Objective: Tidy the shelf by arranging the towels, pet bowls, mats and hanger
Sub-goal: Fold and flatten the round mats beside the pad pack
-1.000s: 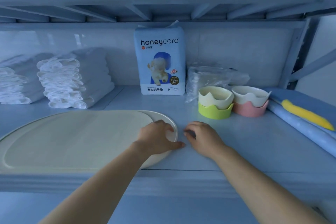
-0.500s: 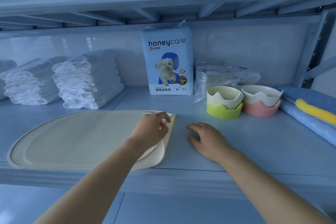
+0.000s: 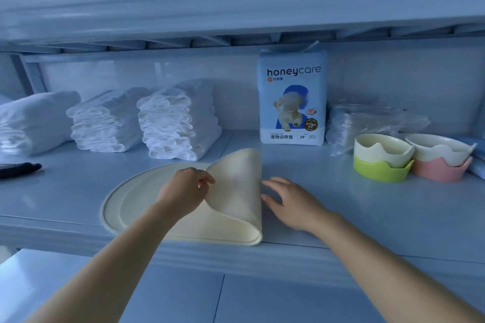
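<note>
Fingers (image 3: pixel 204 178) of left hand (image 3: pixel 183 189) pinch pliable oval mat (image 3: pixel 235 191).

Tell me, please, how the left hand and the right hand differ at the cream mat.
The left hand pinches the lifted end of the cream mat with curled fingers, while the right hand holds nothing, its fingers straight and spread. The left hand is over the mat; the right hand lies beside the fold, low over the shelf. Both reach in from the front, close together at the fold.
</note>
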The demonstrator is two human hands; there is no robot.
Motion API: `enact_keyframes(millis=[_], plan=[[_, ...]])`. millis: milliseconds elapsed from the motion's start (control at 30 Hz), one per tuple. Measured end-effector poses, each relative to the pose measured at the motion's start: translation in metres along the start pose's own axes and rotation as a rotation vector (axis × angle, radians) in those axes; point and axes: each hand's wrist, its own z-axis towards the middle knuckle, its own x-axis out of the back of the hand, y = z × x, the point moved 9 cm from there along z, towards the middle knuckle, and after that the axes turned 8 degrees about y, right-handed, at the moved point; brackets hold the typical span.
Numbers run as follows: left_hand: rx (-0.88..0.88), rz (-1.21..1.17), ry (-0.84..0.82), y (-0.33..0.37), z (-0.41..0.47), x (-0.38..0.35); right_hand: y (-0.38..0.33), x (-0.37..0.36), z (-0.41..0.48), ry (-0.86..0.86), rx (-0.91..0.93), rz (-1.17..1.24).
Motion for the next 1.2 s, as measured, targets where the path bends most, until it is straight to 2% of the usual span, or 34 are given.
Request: enact_keyframes(millis=[300,700,800,900,1067,1133,1200], plan=[[0.035,0.173,-0.053,-0.123,-0.006,0.034,-0.092,-0.047,0.041,0.031,-0.035,0.077],[0.073,0.155,-0.062,-0.202,-0.004,0.055,-0.145,-0.107,0.063,-0.076,-0.043,-0.161],[0.019,0.150,-0.072,-0.199,-0.004,0.053,-0.145,-0.104,0.063,-0.057,-0.070,-0.133],[-0.129,0.048,-0.088,-0.174,-0.009,0.046,-0.134,-0.092,0.061,0.005,-0.138,-0.039],[-0.336,-0.175,-0.331,-0.121,-0.032,0.025,-0.126,-0.066,0.053,0.115,-0.190,-0.017],[-0.364,-0.212,-0.373,-0.112,-0.038,0.021,-0.132,-0.047,0.046,0.208,-0.166,0.028],[-0.374,-0.235,-0.379,-0.109,-0.040,0.020,-0.143,-0.037,0.037,0.224,-0.112,0.042]])
